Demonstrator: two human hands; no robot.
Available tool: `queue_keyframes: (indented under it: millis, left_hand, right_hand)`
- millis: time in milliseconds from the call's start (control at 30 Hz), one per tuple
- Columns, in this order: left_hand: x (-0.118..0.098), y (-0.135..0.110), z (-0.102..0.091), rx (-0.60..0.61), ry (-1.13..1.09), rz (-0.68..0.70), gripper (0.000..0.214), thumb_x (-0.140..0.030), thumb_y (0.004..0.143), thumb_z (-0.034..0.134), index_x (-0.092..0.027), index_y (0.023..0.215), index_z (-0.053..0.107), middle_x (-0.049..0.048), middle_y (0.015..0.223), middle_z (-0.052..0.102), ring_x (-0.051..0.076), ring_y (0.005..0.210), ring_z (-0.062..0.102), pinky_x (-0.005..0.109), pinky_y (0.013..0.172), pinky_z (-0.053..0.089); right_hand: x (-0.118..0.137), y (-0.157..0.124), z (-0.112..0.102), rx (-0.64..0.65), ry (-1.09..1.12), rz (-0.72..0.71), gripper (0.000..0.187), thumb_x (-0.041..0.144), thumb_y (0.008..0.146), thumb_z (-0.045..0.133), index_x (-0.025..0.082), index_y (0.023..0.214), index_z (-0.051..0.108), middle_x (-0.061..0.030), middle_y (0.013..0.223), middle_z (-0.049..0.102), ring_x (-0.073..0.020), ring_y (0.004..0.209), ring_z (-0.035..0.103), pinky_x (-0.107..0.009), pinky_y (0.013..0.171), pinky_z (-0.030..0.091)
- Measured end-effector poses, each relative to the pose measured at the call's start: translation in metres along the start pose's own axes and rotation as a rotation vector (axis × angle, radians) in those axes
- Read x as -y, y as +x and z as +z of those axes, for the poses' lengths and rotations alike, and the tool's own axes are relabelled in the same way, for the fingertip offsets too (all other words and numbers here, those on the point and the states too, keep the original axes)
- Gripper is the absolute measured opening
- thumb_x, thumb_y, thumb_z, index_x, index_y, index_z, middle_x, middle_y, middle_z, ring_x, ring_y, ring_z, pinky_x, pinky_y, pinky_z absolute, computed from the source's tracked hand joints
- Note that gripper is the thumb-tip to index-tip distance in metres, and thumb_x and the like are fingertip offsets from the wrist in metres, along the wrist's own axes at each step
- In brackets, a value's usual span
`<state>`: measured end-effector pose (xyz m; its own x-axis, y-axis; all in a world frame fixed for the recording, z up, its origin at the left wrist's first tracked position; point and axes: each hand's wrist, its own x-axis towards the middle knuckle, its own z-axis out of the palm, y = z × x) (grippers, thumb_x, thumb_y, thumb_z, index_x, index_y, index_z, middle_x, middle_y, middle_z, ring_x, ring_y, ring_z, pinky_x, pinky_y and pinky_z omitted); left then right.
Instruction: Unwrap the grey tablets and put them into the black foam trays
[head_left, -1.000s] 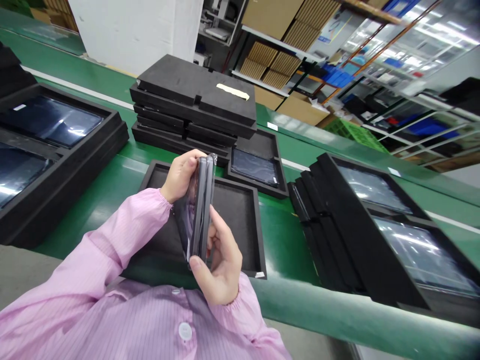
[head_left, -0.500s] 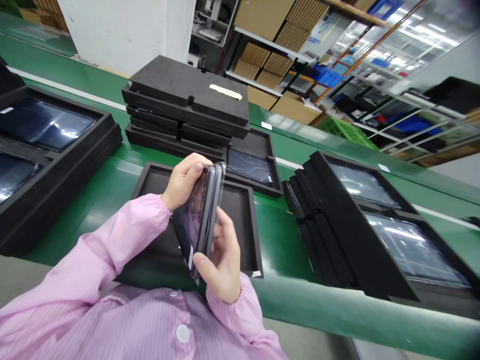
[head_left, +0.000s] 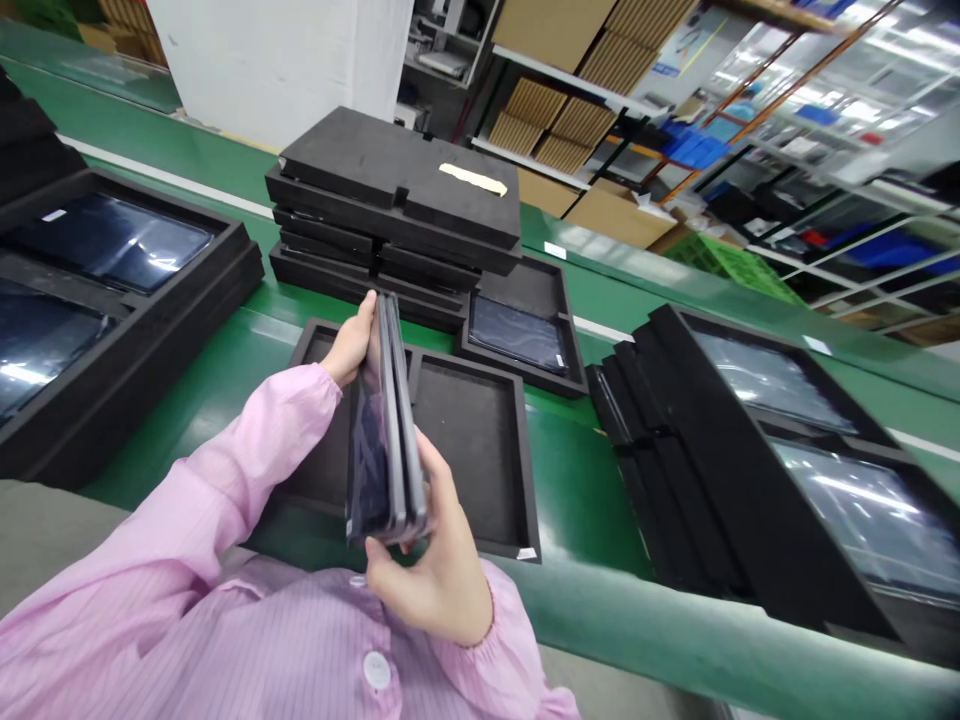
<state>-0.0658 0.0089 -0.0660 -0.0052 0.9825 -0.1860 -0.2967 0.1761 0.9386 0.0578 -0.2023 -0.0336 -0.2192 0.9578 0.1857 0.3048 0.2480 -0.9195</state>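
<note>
I hold a thin dark panel in a clear plastic bag (head_left: 384, 430) edge-up in both hands, over an empty black foam tray (head_left: 469, 440) on the green belt (head_left: 577, 490). My left hand (head_left: 354, 345) grips the panel's far upper edge, fingers closed on it. At the near lower end my right hand (head_left: 427, 575) cups the panel, thumb and fingers wrapped round it. Both pink sleeves reach in from the bottom left.
A stack of black foam trays (head_left: 390, 215) with a strip of tape on top stands behind. A small tray with one panel (head_left: 521, 335) lies just right of it. Trays holding bagged panels sit at the left (head_left: 97, 260) and right (head_left: 787, 420). Shelves with cardboard boxes fill the background.
The panel has turned more edge-on and lengthwise away from me. My left hand slid to its far end and my right hand dropped to the near end.
</note>
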Motion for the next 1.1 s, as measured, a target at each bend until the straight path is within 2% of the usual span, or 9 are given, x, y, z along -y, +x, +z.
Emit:
queue_keyframes:
  millis: [100,200,300,467,667,900,1100]
  left_hand:
    - [-0.023,0.007,0.003,0.02,-0.033,0.256,0.06,-0.064,0.094,0.038,-0.018,0.058,0.055,0.001,0.057,0.05,0.011,0.055,0.049,0.023,0.057,0.044]
    - [-0.032,0.01,0.002,0.048,-0.05,0.361,0.064,-0.054,0.1,0.028,-0.017,0.052,0.051,0.0021,0.059,0.048,0.009,0.055,0.047,0.023,0.056,0.043]
    - [-0.031,0.012,-0.001,0.014,-0.03,0.367,0.064,-0.051,0.101,0.027,-0.017,0.053,0.052,0.0024,0.061,0.049,0.009,0.056,0.047,0.023,0.057,0.043]
    - [-0.028,0.012,-0.004,-0.005,0.038,0.359,0.064,-0.063,0.096,0.032,-0.017,0.058,0.055,0.0021,0.063,0.052,0.01,0.055,0.049,0.023,0.055,0.041]
    - [-0.026,0.007,0.001,0.033,0.114,0.434,0.066,-0.075,0.088,0.037,-0.018,0.06,0.057,-0.002,0.055,0.043,0.009,0.049,0.04,0.024,0.051,0.036]
    - [-0.028,0.003,0.009,0.081,0.108,0.49,0.063,-0.071,0.09,0.04,-0.019,0.06,0.057,-0.0019,0.053,0.045,0.01,0.05,0.042,0.025,0.052,0.036]
    - [-0.03,0.0,0.015,0.094,0.116,0.463,0.056,-0.058,0.096,0.04,-0.018,0.058,0.055,-0.0024,0.053,0.044,0.01,0.052,0.043,0.024,0.055,0.038]
  right_hand:
    - [-0.006,0.005,0.006,0.085,-0.012,-0.038,0.099,0.01,0.07,0.062,0.034,0.155,0.015,0.0116,0.061,0.04,-0.008,0.049,0.042,-0.02,0.049,0.037]
    - [-0.012,0.012,0.013,0.082,0.049,-0.086,0.092,0.008,0.076,0.06,0.036,0.154,0.02,0.0127,0.059,0.036,-0.0066,0.049,0.042,-0.019,0.056,0.042]
    - [-0.016,0.015,0.016,0.032,0.083,-0.084,0.091,0.007,0.076,0.062,0.037,0.153,0.025,0.0128,0.059,0.034,-0.006,0.049,0.039,-0.018,0.055,0.041]
    - [-0.021,0.017,0.012,0.029,0.144,-0.039,0.091,0.007,0.075,0.063,0.033,0.154,0.025,0.0125,0.06,0.034,-0.0068,0.05,0.035,-0.019,0.052,0.036]
    - [-0.03,0.023,0.003,0.044,0.271,0.023,0.075,0.016,0.082,0.06,0.025,0.151,0.033,0.0106,0.061,0.035,-0.0087,0.053,0.035,-0.024,0.055,0.034]
    - [-0.044,0.02,-0.006,0.107,0.451,0.048,0.078,0.019,0.077,0.055,0.025,0.151,0.033,0.0073,0.066,0.038,-0.0109,0.056,0.035,-0.024,0.053,0.031]
    - [-0.046,0.018,-0.01,0.097,0.448,0.071,0.082,0.018,0.072,0.053,0.024,0.151,0.034,0.0072,0.065,0.038,-0.0112,0.056,0.034,-0.024,0.053,0.031]
